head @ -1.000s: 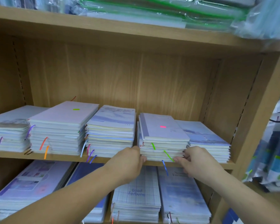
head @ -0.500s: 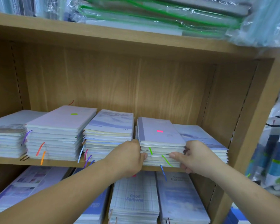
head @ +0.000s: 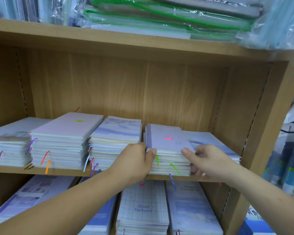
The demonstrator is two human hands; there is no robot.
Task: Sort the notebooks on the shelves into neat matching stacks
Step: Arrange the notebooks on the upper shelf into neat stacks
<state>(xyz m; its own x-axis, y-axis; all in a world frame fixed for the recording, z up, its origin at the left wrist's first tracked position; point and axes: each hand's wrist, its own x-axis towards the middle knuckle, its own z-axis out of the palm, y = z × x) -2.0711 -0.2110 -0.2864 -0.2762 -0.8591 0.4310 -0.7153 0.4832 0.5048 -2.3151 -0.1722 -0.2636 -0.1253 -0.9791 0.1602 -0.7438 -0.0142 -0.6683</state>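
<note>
Lilac notebook stack (head: 166, 146), pink tab (head: 168, 138), green ribbons (head: 157, 159)

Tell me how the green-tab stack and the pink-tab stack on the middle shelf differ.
The green-tab stack has a pale, near-white top cover; the pink-tab stack a purple one with a darker spine band. The green-tab stack sits untouched; the left hand and right hand grip the pink-tab stack by its sides. From the green-tab stack hang orange ribbons, from the pink-tab stack green ribbons. Both rest on the middle shelf.
</note>
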